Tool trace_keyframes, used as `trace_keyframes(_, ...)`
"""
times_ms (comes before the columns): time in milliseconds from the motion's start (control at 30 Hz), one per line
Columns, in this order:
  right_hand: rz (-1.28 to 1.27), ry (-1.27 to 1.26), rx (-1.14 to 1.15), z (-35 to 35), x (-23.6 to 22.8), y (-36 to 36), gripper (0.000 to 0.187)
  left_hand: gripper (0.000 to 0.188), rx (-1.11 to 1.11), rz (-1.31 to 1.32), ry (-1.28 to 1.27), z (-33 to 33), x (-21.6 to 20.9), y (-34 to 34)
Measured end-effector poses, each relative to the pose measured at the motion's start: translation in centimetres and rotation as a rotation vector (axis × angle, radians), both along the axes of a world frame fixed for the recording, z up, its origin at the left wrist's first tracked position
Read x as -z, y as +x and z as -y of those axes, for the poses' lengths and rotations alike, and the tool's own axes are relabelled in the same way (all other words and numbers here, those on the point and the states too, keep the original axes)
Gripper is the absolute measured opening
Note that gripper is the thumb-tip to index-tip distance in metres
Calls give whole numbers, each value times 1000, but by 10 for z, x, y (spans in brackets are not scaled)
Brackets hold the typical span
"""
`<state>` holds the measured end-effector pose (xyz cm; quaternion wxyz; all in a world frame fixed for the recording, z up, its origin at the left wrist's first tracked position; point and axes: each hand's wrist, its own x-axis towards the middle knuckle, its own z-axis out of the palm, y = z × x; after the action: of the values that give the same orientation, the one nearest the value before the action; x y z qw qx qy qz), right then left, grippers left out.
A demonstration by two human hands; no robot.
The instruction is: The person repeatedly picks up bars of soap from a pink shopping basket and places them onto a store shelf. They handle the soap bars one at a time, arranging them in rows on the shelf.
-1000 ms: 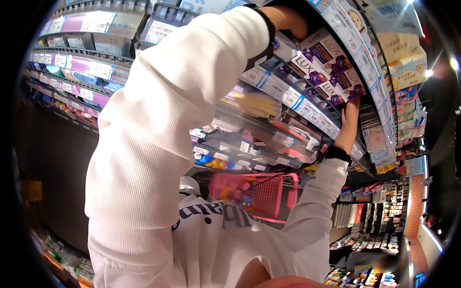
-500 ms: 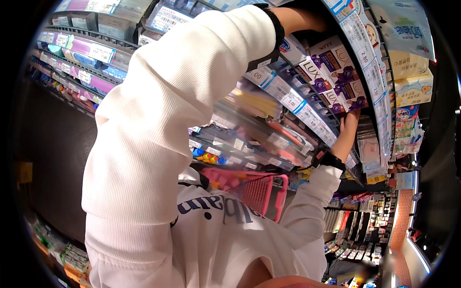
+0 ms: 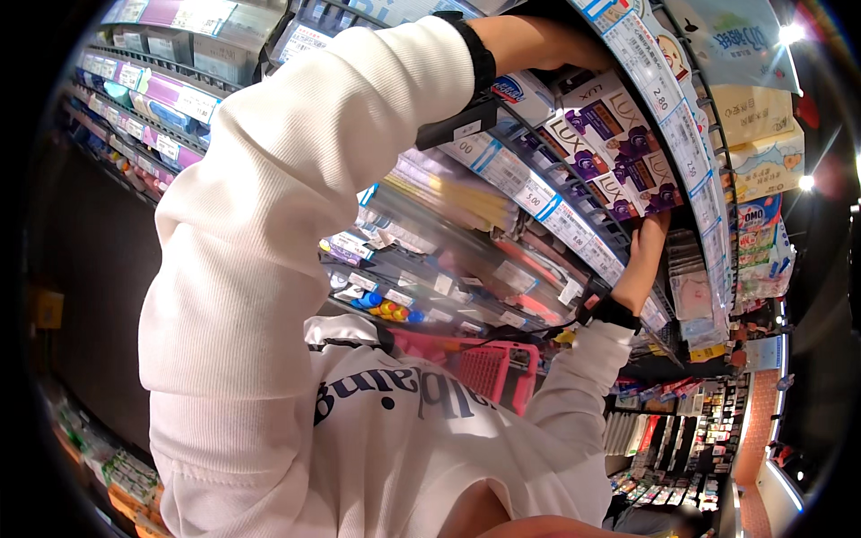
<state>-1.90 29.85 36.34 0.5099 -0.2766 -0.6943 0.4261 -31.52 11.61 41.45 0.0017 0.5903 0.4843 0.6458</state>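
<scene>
Purple-white boxes [image 3: 621,143] stacked on store shelf [image 3: 538,199], between left hand [image 3: 583,47] and right hand [image 3: 649,242].
Right touches stack end; fingers mostly hidden, can't tell grip on either. Pink basket [image 3: 487,369] below, dark floor [image 3: 94,287] left.

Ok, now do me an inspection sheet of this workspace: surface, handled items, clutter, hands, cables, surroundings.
Surface: dark shelf edged with white-and-blue price labels, stocked.
Handled items: stack of purple-and-white cardboard boxes on the shelf.
Clutter: white-and-blue box beside the stack; pink plastic basket below.
Hands: left hand reaches in past the stack's upper end in the picture, fingers hidden; right hand is at its lower end, grip unclear.
Cables: thin black cable between right wrist and basket; ends unclear.
Surroundings: stocked shelves with purple label strips to the left; brick-patterned wall far right.
</scene>
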Motion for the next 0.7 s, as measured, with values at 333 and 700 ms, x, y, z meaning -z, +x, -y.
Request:
trace_keyframes(333, -286, -429, -745, 5, -8, -8, 32, 41, 20, -13, 121, -5, 19, -1)
trace_keyframes(700, -490, -205, -162, 41, -17, -45, 39, 45, 506, 365, -336, -5, 10, 0)
